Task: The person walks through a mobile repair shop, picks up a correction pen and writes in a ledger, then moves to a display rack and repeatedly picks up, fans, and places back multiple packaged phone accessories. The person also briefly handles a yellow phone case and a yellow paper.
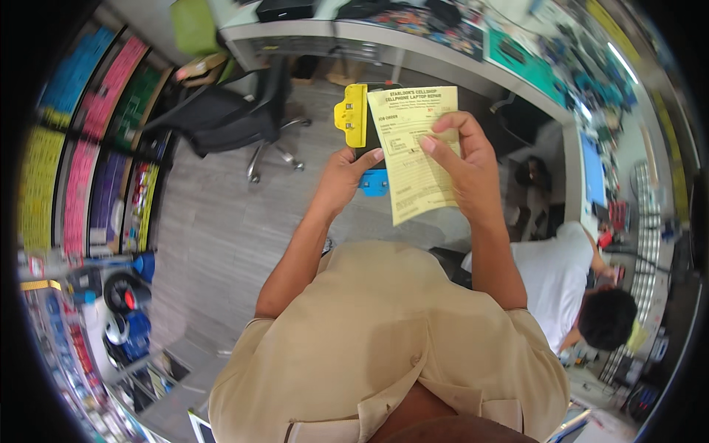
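Observation:
My left hand (346, 177) grips a dark flat device, mostly hidden behind the paper; its kind cannot be told. A yellow plastic clamp (352, 116) sits at its upper left, and a blue plastic clamp (374, 183) sits lower, beside my left fingers. My right hand (471, 159) pinches a pale yellow printed form (413, 177) between thumb and fingers, by its right side. The form hangs upright, slightly bent, overlapping the device in front of my chest. My left thumb tip lies close to the form's left edge.
A person in a white shirt (550, 273) bends over the cluttered bench at the right. A black office chair (229, 111) stands on the grey floor (214, 229) at the left. Shelves with coloured panels (85, 140) line the left wall. A white workbench (303, 28) runs along the far side.

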Action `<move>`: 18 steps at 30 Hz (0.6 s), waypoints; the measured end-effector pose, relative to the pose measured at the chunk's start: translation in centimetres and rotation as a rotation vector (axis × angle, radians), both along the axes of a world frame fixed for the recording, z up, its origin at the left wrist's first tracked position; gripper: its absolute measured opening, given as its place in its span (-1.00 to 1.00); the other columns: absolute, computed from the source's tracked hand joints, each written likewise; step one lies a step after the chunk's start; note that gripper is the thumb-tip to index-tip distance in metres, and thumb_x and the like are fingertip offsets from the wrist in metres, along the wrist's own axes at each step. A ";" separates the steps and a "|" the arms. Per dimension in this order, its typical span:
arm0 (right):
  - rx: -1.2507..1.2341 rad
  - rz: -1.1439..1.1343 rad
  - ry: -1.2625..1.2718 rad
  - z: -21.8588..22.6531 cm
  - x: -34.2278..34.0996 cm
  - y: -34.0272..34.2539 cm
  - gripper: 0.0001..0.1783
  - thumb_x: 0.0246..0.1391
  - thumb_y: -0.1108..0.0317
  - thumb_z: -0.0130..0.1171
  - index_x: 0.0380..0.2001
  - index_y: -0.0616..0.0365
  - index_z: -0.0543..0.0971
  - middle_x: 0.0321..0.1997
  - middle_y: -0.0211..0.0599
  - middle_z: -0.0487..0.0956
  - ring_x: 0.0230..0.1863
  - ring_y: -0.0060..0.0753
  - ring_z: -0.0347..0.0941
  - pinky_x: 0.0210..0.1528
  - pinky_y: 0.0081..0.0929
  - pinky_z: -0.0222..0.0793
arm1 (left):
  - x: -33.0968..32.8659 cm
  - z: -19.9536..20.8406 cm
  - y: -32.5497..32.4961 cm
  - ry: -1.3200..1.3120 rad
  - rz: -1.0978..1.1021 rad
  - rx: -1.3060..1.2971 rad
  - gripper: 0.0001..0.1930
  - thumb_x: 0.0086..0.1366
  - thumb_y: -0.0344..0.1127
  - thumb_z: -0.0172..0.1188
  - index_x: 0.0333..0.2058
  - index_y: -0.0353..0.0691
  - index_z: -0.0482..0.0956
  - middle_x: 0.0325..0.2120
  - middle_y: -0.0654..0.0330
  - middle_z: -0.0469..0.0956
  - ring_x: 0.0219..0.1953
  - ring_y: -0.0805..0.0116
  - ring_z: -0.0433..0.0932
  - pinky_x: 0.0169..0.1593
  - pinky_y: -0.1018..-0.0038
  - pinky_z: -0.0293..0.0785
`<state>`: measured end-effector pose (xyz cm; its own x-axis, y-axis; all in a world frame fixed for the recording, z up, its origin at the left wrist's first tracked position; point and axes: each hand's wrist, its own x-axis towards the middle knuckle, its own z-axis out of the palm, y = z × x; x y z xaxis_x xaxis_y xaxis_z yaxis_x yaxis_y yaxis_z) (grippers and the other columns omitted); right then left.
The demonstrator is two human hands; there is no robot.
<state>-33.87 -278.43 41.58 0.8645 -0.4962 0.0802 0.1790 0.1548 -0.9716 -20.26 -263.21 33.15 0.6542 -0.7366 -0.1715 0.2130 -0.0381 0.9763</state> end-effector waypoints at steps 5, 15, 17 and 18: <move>-0.139 0.162 0.029 -2.5 15.1 12.9 -0.79 0.31 0.45 0.27 -0.02 0.16 0.59 0.00 -0.42 0.53 0.00 -0.61 0.50 0.02 -0.59 0.45 | 7.3 0.0 15.1 -0.049 0.302 -0.087 -0.68 0.55 -0.22 0.14 0.05 -0.36 0.62 -0.19 0.27 0.71 -0.21 0.65 0.59 -0.13 0.60 0.49; -0.364 0.607 -0.143 -3.4 30.6 32.0 -0.77 0.27 0.46 0.31 -0.02 0.22 0.61 -0.01 -0.39 0.55 -0.03 -0.58 0.54 0.02 -0.55 0.50 | 13.2 -1.4 33.9 0.032 0.752 -0.066 -0.55 0.51 -0.12 0.14 0.11 -0.42 0.56 -0.06 0.11 0.69 -0.11 0.46 0.65 -0.03 0.48 0.55; -0.479 0.672 -0.135 -3.2 32.9 35.6 -0.78 0.24 0.47 0.34 -0.06 0.22 0.63 -0.03 -0.38 0.52 -0.02 -0.55 0.54 0.02 -0.54 0.50 | 13.6 -1.7 36.3 0.046 0.879 -0.110 -0.56 0.51 -0.12 0.15 0.12 -0.41 0.55 -0.06 0.13 0.68 -0.10 0.47 0.64 -0.01 0.50 0.55; -0.533 0.686 -0.161 -3.2 33.9 37.5 -0.76 0.22 0.46 0.37 -0.07 0.21 0.64 -0.03 -0.36 0.51 -0.03 -0.53 0.54 0.01 -0.53 0.50 | 13.9 -1.8 37.7 0.034 0.924 -0.102 -0.60 0.53 -0.16 0.13 0.12 -0.40 0.55 -0.10 0.17 0.68 -0.14 0.52 0.60 -0.06 0.51 0.53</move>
